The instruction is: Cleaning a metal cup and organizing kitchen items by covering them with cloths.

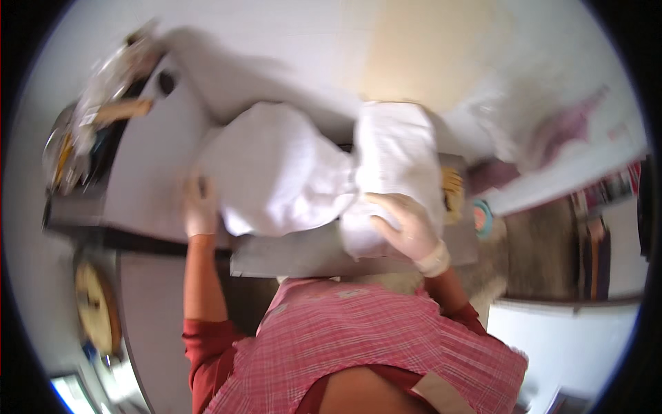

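Note:
A rounded mound under white cloth [279, 176] stands in front of me, beside the wall. Right of it is a second, longer white cloth bundle [395, 134]; the two touch near the middle. My right hand [408, 225], in a thin pale glove, lies on the lower part of the right bundle with its thumb apart from the fingers. My left hand [199, 207], also gloved and blurred, is at the left side of the mound. A small dark spot shows at its fingers; whether it grips the cloth I cannot tell. What the cloths cover is hidden.
A pale board or tabletop [150, 171] extends left, with a clear plastic bag [111, 72] and a wooden piece [124, 109] at its far edge. Yellowish pieces [451, 189] lie right of the bundles. A blue-rimmed round item [483, 218] is farther right. The wall [289, 31] rises behind.

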